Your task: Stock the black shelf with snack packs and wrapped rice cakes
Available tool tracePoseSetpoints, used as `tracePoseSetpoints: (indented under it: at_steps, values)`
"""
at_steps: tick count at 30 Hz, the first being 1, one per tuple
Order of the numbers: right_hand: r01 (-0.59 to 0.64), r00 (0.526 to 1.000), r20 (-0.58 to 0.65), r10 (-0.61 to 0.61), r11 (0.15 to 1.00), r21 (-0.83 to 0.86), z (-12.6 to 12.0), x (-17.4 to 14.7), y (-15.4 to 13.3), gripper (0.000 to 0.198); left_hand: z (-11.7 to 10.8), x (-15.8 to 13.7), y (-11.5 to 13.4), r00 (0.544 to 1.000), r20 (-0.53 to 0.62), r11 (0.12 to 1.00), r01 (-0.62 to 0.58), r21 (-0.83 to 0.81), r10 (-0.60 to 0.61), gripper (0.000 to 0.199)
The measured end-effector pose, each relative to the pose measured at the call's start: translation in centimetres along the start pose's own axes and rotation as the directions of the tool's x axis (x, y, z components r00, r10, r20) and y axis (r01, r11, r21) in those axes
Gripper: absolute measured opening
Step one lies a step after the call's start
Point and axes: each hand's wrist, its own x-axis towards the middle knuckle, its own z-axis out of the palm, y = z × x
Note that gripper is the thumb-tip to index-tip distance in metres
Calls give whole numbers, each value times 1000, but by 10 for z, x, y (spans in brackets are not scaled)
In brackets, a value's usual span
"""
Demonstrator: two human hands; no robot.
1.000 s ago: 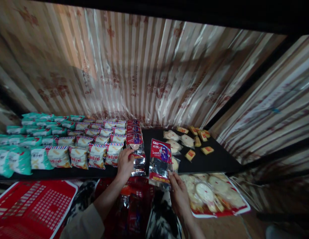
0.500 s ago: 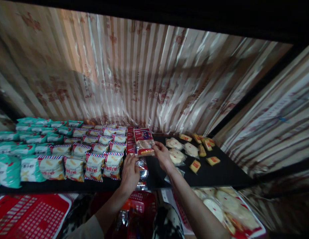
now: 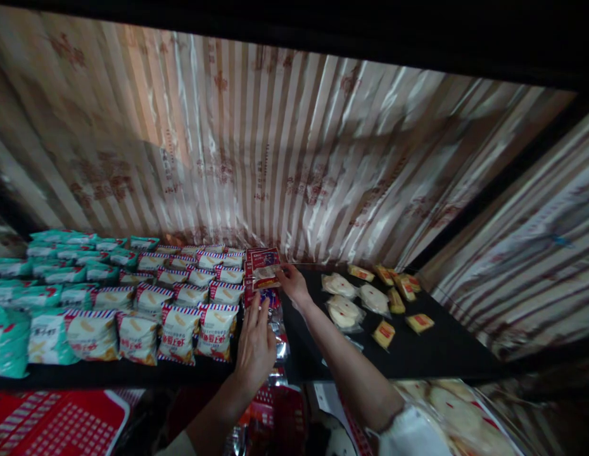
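A flat red packet [image 3: 265, 273] with a see-through lower part is at the back of a column of similar packets on the black shelf [image 3: 318, 345]. My right hand [image 3: 295, 286] pinches its lower right corner. Just in front of it, my left hand [image 3: 255, 342] has its fingers stretched out and holds nothing. Its fingertips are at the red packets; whether they touch is unclear. Left of that hand stand rows of white snack bags [image 3: 217, 332] with striped red and blue tops. Silvery packet ends show to the right of my left wrist.
Teal bags [image 3: 51, 335] fill the shelf's left end. Right of my hands lie round pale packaged pieces [image 3: 344, 311] and small yellow packets [image 3: 384, 334]. Below are red baskets [image 3: 52, 421] and a tray of packaged rounds [image 3: 458, 411]. Striped sheeting [image 3: 256, 145] hangs behind.
My right hand has moved the red packet back and slightly left, lowering it onto the column. My left hand has come off the packet, with its fingers now straightened.
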Motion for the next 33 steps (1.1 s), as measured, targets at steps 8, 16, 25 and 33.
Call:
tracePoseSetpoints:
  at_steps: [8,16,25,33]
  values:
    - [38,998,-48,-48,980,-198,7,12,-9,29,11,24,-5,999,31,991,-40,131,36,55]
    - [112,993,8,-118,913,-392,9,11,-18,27,15,50,-6,999,46,989,-2,150,-5,51]
    - [48,999,8,-53,833,-552,10,11,-16,34,17,58,-11,999,34,987,6,158,-12,49]
    - [244,950,-94,-298,896,-371,4,-3,0,28,11,34,-1,988,-108,991,-97,92,107,39]
